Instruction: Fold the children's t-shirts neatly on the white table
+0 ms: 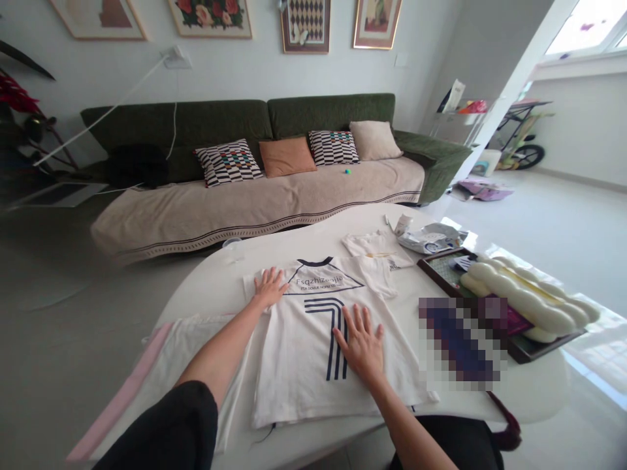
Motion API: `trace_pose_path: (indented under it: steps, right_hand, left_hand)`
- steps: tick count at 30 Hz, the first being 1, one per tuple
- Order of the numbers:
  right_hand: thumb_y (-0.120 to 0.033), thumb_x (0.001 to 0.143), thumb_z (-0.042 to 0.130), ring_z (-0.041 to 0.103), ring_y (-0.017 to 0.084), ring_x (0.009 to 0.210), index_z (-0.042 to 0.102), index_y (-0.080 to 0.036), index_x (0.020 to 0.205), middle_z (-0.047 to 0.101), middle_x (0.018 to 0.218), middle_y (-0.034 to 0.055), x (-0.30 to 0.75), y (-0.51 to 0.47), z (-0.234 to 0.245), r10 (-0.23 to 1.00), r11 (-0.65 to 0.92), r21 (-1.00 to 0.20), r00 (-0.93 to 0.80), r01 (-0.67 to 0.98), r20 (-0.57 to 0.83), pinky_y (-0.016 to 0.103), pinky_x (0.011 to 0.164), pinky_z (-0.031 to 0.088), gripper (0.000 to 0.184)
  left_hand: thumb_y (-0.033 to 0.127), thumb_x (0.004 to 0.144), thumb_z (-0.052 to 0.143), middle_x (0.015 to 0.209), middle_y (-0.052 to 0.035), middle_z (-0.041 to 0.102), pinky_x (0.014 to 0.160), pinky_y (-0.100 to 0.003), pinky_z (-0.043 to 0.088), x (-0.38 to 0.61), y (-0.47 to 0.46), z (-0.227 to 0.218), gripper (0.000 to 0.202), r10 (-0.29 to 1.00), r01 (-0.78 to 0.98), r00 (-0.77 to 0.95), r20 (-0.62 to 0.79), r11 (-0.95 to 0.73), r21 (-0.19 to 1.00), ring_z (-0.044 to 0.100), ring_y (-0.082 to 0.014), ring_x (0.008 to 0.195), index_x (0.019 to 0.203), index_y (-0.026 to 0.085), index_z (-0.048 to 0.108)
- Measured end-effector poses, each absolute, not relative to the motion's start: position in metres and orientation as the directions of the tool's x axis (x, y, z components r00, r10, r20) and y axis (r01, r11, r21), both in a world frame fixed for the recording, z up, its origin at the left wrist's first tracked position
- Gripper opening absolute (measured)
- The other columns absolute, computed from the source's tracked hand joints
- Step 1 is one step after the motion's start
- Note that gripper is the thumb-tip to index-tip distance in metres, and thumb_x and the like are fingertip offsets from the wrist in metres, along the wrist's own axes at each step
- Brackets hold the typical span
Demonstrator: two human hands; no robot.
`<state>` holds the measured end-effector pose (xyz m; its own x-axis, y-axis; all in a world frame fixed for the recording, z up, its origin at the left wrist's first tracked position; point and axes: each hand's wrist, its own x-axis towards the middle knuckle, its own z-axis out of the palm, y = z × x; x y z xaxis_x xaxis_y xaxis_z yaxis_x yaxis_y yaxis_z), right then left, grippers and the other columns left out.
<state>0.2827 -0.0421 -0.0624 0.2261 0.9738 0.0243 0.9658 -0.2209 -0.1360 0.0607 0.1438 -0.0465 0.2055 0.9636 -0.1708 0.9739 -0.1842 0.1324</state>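
Behind the table runs the green sofa point(206, 121), with a beige throw point(274, 205) over its seat and four cushions against its back. Before you stands the white table point(304, 240), its edge rounded. On it, at your left, lies a pale garment point(169, 349) with a pink band, partly covered by your left arm. The white shirt point(301, 356) is in front of you, flat on the table, collar pointing away from you, lettering and a large dark number facing up. To its right sits a dark-rimmed tray point(435, 275) with a puffy cream-coloured thing point(529, 294) in it; what lies between shirt and tray is blurred out. Beyond the shirt's right sleeve is a folded white top point(375, 247), and next to that a silver bag point(434, 238).

Both your hands are palm down on the shirt, fingers spread, pinching nothing. Your left hand point(268, 288) rests by the left sleeve; your right hand point(365, 343) lies beside the number, thumb over its stroke.
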Motion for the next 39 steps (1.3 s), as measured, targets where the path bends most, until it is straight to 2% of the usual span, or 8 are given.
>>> trace_pose_path:
  steps: [6, 20, 24, 26, 28, 31, 34, 39]
  right_hand:
    - [-0.056, 0.085, 0.023, 0.000, 0.026, 0.133, 0.018, -0.029, 0.138, 0.013, 0.146, 0.0041, 0.282, -0.044, -0.061, 0.974, -0.221, -0.145, 0.225, 0.965, 0.018, 0.056, 0.100, 0.004, 0.060]
    - [-0.054, 0.087, 0.023, 0.001, 0.023, 0.133, 0.018, -0.031, 0.138, 0.013, 0.146, 0.0021, 0.297, -0.053, -0.064, 0.990, -0.143, -0.121, 0.140, 0.982, -0.034, 0.053, 0.100, 0.009, 0.056]
    - [-0.039, 0.087, 0.036, 0.012, 0.027, 0.131, 0.023, -0.021, 0.137, 0.021, 0.143, 0.0115, 0.288, -0.065, -0.033, 0.984, -0.160, -0.162, 0.170, 0.974, 0.046, 0.051, 0.099, 0.014, 0.055]
    - [-0.027, 0.085, 0.041, 0.030, 0.026, 0.123, 0.036, -0.015, 0.130, 0.037, 0.132, 0.0153, 0.262, -0.081, -0.011, 0.986, -0.096, -0.242, 0.125, 0.966, 0.108, 0.044, 0.098, 0.022, 0.047]
    - [-0.023, 0.085, 0.040, 0.049, 0.019, 0.101, 0.052, -0.016, 0.111, 0.055, 0.107, 0.0101, 0.223, -0.105, 0.004, 0.995, 0.086, -0.398, -0.055, 0.913, 0.089, 0.032, 0.089, 0.035, 0.029]
    - [-0.035, 0.075, 0.057, 0.052, 0.019, 0.091, 0.054, -0.022, 0.103, 0.055, 0.098, 0.0045, 0.162, -0.144, -0.001, 0.929, 0.344, -0.543, -0.362, 0.766, 0.078, 0.029, 0.077, 0.042, 0.031]
    - [-0.045, 0.054, 0.073, 0.049, 0.028, 0.093, 0.056, -0.021, 0.097, 0.053, 0.102, 0.0085, 0.126, -0.169, -0.032, 0.915, 0.379, -0.465, -0.400, 0.800, 0.056, 0.040, 0.074, 0.043, 0.052]
    - [-0.024, 0.074, 0.057, 0.053, 0.021, 0.074, 0.058, -0.020, 0.079, 0.058, 0.079, 0.0057, 0.124, -0.171, -0.078, 0.912, 0.410, -0.348, -0.370, 0.843, 0.179, 0.032, 0.062, 0.042, 0.007]
  left_hand:
    - [0.045, 0.087, 0.031, 0.147, -0.0072, 0.005, 0.104, -0.049, 0.015, 0.081, 0.042, -0.046, 0.061, 0.880, 0.868, 0.455, 0.134, -0.472, 0.154, 0.000, -0.0255, 0.134, 0.140, 0.021, 0.014]
    - [0.054, 0.080, 0.039, 0.145, -0.0050, 0.015, 0.104, -0.052, 0.016, 0.068, -0.066, -0.064, 0.065, 0.914, 0.871, 0.404, 0.017, -0.391, 0.297, 0.009, -0.0304, 0.133, 0.138, 0.027, 0.024]
    - [0.046, 0.073, 0.054, 0.139, -0.0055, 0.034, 0.103, -0.040, 0.027, 0.055, -0.051, -0.047, 0.059, 0.866, 0.806, 0.495, -0.065, -0.430, 0.406, 0.025, -0.0263, 0.129, 0.128, 0.026, 0.044]
    - [0.035, 0.077, 0.050, 0.128, -0.0041, 0.049, 0.101, -0.032, 0.031, 0.042, -0.019, -0.033, 0.043, 0.892, 0.816, 0.448, -0.057, -0.382, 0.434, 0.040, -0.0196, 0.121, 0.118, 0.024, 0.053]
    - [0.028, 0.081, 0.042, 0.124, -0.0058, 0.052, 0.101, -0.031, 0.031, 0.027, 0.022, -0.019, 0.040, 0.939, 0.854, 0.344, -0.022, -0.303, 0.423, 0.044, -0.0178, 0.117, 0.119, 0.019, 0.052]
    - [0.022, 0.081, 0.041, 0.128, -0.0099, 0.047, 0.103, -0.033, 0.026, 0.005, 0.076, -0.009, 0.045, 0.984, 0.909, 0.176, -0.005, -0.161, 0.385, 0.038, -0.0192, 0.122, 0.126, 0.014, 0.042]
    - [0.020, 0.079, 0.044, 0.131, -0.0133, 0.044, 0.102, -0.032, 0.027, -0.008, 0.103, -0.015, 0.051, 0.997, 0.938, 0.065, -0.042, -0.046, 0.344, 0.035, -0.0215, 0.124, 0.129, 0.012, 0.034]
    - [0.027, 0.075, 0.053, 0.132, -0.0177, 0.041, 0.097, -0.039, 0.031, -0.004, 0.113, -0.039, 0.060, 0.990, 0.959, 0.074, -0.119, -0.038, 0.280, 0.039, -0.0279, 0.120, 0.129, 0.013, 0.032]
